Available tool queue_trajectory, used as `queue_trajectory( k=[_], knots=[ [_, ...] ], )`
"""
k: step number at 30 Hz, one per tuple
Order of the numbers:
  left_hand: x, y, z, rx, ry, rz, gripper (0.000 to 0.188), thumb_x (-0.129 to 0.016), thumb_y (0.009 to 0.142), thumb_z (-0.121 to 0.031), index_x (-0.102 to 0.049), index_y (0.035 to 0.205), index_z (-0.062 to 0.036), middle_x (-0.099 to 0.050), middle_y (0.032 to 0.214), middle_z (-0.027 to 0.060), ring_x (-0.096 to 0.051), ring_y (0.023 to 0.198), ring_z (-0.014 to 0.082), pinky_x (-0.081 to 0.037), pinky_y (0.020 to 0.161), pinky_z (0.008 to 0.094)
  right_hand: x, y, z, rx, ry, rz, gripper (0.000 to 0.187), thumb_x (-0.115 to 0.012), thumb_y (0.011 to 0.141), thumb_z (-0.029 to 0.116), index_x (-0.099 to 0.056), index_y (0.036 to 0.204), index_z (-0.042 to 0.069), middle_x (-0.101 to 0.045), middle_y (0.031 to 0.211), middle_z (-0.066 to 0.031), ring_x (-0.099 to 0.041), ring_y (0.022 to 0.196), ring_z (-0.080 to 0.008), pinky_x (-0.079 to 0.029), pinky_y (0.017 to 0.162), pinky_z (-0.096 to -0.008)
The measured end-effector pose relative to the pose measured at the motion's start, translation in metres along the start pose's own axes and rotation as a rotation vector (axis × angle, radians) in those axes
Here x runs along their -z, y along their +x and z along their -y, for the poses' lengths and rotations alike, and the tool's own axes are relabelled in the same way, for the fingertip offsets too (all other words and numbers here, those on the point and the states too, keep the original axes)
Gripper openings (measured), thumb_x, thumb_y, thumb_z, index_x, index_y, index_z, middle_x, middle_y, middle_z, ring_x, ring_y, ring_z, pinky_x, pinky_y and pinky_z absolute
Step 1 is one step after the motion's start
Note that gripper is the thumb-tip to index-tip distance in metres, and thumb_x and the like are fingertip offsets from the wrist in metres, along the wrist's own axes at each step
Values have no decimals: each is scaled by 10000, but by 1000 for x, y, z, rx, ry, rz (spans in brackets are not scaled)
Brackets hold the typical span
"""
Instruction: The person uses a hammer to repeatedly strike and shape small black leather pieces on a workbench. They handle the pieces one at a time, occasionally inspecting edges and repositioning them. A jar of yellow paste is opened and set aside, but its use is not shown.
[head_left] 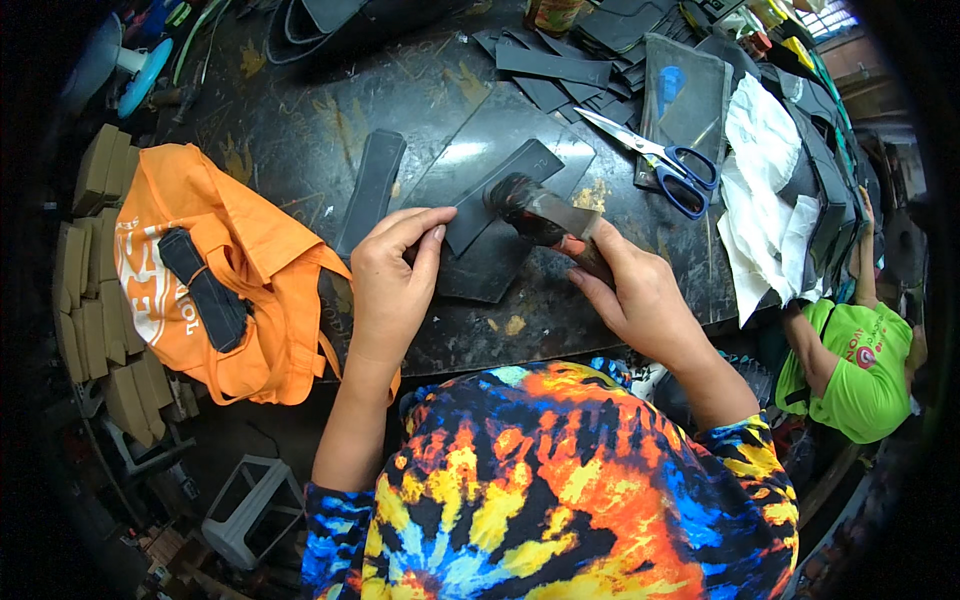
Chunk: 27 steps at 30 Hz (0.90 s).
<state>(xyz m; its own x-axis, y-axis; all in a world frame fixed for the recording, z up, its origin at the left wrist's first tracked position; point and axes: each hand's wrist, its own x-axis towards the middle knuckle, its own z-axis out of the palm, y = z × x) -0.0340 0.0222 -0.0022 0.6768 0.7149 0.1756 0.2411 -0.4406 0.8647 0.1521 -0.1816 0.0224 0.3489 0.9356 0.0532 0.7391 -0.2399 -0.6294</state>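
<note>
My right hand (640,290) grips a hammer (545,222), its dark head over a black strip (500,190). Whether the head touches the strip cannot be told. The strip lies slanted on a flat black board (480,280). At the strip's left end is my left hand (395,275), thumb and forefinger drawn close together at its edge. Another black strip (372,185) rests just beyond that hand, to its left. Blue-handled scissors (685,178) lie partly open to the right.
An orange bag (215,270) with a dark bundle (205,285) covers the table's left edge. Stacked black pieces (555,67) and white crumpled material (755,200) occupy the right side. A person in a green shirt (860,365) is at the far right; a grey stool (250,510) stands lower left.
</note>
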Motion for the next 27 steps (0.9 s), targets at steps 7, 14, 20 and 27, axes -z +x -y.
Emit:
queue_trajectory(
  k=[7,14,20,27],
  knots=[
    [-2,2,1,-47,1,-24,179,-698,955,24,-798,1101,-3,-778,1000,122,-688,778,154,-532,704,271,0,2,4,17,40,66,644,-727,948,121,-428,1515,66,-737,1115,-215,-716,988,-449,-576,792,-509],
    [1,0,1,-31,30,3,217,-657,942,60,-794,1100,3,-780,1020,151,-735,860,218,-558,775,302,-9,2,9,95,53,86,650,-741,913,96,-454,1496,79,-725,1144,-210,-723,992,-434,-588,797,-496],
    [4,4,-1,-15,14,64,271,-634,924,98,-788,1129,10,-772,1037,157,-738,878,250,-565,818,320,1,-8,5,58,21,199,630,-777,886,128,-518,1459,97,-730,1176,-196,-733,1024,-404,-601,831,-463],
    [43,9,-21,-239,-26,-62,280,-627,716,136,-702,920,-40,-700,1113,106,-654,1128,256,-480,1058,386,24,-37,-43,-144,-35,-176,427,-784,880,145,-650,1278,72,-726,1122,-193,-723,1012,-404,-584,839,-456]
  ],
)
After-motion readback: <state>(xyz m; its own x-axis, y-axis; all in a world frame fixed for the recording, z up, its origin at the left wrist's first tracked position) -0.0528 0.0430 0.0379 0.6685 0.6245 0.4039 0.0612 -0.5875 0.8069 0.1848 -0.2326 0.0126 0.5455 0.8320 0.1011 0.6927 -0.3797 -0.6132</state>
